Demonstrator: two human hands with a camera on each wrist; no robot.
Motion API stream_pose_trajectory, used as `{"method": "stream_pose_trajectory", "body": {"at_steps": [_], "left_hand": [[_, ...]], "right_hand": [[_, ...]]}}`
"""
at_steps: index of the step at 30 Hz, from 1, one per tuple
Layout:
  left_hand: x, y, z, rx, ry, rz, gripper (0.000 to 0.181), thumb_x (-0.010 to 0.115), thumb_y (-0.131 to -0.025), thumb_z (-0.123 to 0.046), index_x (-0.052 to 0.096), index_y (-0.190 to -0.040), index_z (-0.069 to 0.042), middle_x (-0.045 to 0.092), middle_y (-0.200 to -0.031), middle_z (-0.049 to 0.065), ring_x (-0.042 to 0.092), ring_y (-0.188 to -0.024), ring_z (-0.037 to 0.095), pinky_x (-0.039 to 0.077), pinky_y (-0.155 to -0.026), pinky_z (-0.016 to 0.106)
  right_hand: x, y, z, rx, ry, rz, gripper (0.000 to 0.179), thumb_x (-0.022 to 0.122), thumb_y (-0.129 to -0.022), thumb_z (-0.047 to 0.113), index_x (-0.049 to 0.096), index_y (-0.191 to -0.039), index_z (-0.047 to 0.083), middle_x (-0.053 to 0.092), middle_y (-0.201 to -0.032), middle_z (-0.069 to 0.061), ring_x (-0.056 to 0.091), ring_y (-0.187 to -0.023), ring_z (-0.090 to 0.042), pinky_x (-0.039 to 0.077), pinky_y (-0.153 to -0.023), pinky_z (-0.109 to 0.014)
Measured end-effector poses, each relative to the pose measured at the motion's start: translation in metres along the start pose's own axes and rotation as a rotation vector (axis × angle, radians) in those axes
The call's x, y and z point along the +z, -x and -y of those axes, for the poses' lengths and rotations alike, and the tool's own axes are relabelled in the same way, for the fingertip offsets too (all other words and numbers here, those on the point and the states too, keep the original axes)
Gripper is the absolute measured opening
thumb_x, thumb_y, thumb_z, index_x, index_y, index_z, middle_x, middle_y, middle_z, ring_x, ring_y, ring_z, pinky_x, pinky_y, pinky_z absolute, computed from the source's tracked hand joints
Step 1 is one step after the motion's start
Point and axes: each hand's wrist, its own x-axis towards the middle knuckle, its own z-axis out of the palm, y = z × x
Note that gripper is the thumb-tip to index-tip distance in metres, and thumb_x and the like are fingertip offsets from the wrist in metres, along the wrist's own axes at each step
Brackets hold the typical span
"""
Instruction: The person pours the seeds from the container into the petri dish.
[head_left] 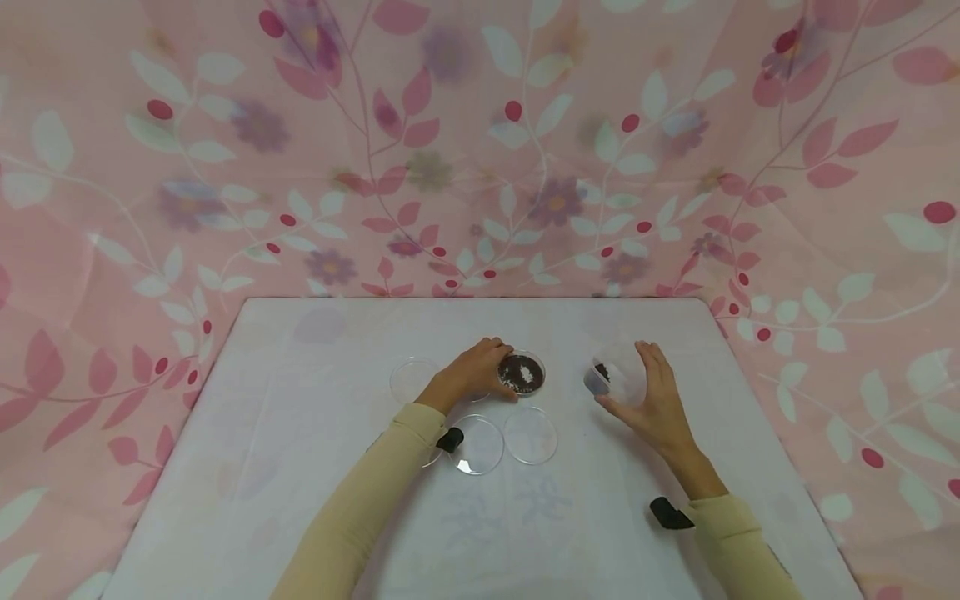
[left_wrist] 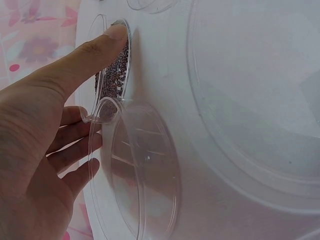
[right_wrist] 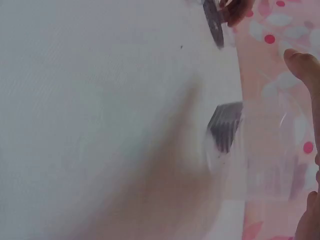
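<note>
My left hand point(head_left: 476, 367) grips a clear petri dish point(head_left: 522, 374) of small dark seeds or grains by its rim. In the left wrist view the thumb lies on the edge of this dish point(left_wrist: 116, 75), the other fingers on the opposite side. My right hand point(head_left: 662, 408) is spread beside a clear plastic tub point(head_left: 621, 371), thumb on the near side and straight fingers on the far side. Dark grains show low in the tub point(right_wrist: 225, 127). Blur hides whether the thumb touches it; one finger is plainly apart from it in the right wrist view.
Several clear round dishes or lids lie around the left hand, among them one in front point(head_left: 477, 446), one to its right point(head_left: 531, 435) and one at the left point(head_left: 412, 379). The white tabletop point(head_left: 300, 400) ends at a pink floral cloth point(head_left: 480, 167) behind.
</note>
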Motion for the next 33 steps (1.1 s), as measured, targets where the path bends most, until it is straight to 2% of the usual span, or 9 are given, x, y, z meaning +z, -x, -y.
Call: {"method": "stream_pose_trajectory", "body": {"at_steps": [4,7,10,13,17,22,28,33], "left_hand": [[0.000,0.000,0.000,0.002,-0.002,0.001,0.094,0.084,-0.069,-0.054,0.049,-0.143,-0.007,0.054,-0.136,0.006,0.049,-0.125,0.020,0.043,-0.111,0.037],[0.000,0.000,-0.001,0.001,0.001,0.005,0.094,0.084,-0.069,-0.054,0.049,-0.143,-0.007,0.054,-0.136,0.006,0.049,-0.125,0.020,0.043,-0.111,0.037],[-0.001,0.000,-0.001,-0.002,-0.004,0.005,0.094,0.084,-0.069,-0.054,0.049,-0.142,-0.007,0.054,-0.136,0.006,0.050,-0.125,0.021,0.043,-0.111,0.037],[-0.001,0.000,-0.001,-0.002,-0.017,-0.001,0.094,0.084,-0.069,-0.054,0.049,-0.142,-0.007,0.055,-0.135,0.006,0.050,-0.124,0.021,0.044,-0.111,0.037],[-0.001,0.000,-0.001,0.003,-0.020,-0.006,0.093,0.084,-0.069,-0.054,0.050,-0.141,-0.007,0.055,-0.134,0.006,0.051,-0.123,0.021,0.045,-0.110,0.037],[0.000,-0.001,-0.001,0.008,-0.036,-0.015,0.094,0.084,-0.068,-0.055,0.051,-0.141,-0.007,0.056,-0.133,0.006,0.052,-0.123,0.021,0.046,-0.109,0.037],[-0.001,-0.001,-0.001,0.007,-0.040,-0.017,0.095,0.084,-0.068,-0.055,0.050,-0.142,-0.007,0.055,-0.135,0.006,0.050,-0.125,0.021,0.045,-0.109,0.037],[-0.002,0.000,-0.002,0.008,-0.040,-0.019,0.094,0.084,-0.069,-0.054,0.049,-0.142,-0.007,0.054,-0.135,0.006,0.050,-0.126,0.021,0.045,-0.109,0.037]], "right_hand": [[0.002,-0.007,0.029,-0.115,0.084,0.090,0.111,0.093,-0.058,0.037,0.038,-0.148,0.003,0.043,-0.149,-0.018,0.036,-0.142,-0.036,0.035,-0.115,-0.049],[0.008,-0.009,0.047,-0.151,0.102,0.182,0.109,0.091,-0.061,0.043,0.039,-0.148,0.004,0.042,-0.150,-0.015,0.040,-0.139,-0.033,0.043,-0.107,-0.053],[0.018,-0.008,0.058,-0.211,0.095,0.234,0.107,0.090,-0.062,0.047,0.041,-0.147,0.004,0.044,-0.148,-0.015,0.046,-0.134,-0.031,0.047,-0.103,-0.052],[0.028,-0.005,0.067,-0.270,0.095,0.275,0.103,0.089,-0.063,0.050,0.045,-0.144,0.003,0.049,-0.143,-0.014,0.050,-0.130,-0.031,0.044,-0.105,-0.055],[0.037,-0.002,0.075,-0.338,0.100,0.291,0.100,0.085,-0.064,0.056,0.049,-0.139,0.001,0.055,-0.137,-0.016,0.050,-0.130,-0.035,0.033,-0.111,-0.063],[0.044,0.000,0.082,-0.344,0.073,0.305,0.099,0.084,-0.065,0.057,0.050,-0.140,0.002,0.054,-0.138,-0.015,0.049,-0.132,-0.033,0.034,-0.113,-0.058],[0.056,0.010,0.088,-0.337,0.071,0.391,0.097,0.083,-0.066,0.060,0.051,-0.140,0.005,0.055,-0.137,-0.011,0.053,-0.126,-0.025,0.048,-0.104,-0.046],[0.063,0.019,0.092,-0.329,0.083,0.446,0.092,0.082,-0.067,0.059,0.053,-0.138,0.007,0.056,-0.137,-0.010,0.055,-0.124,-0.022,0.051,-0.100,-0.040]]}}
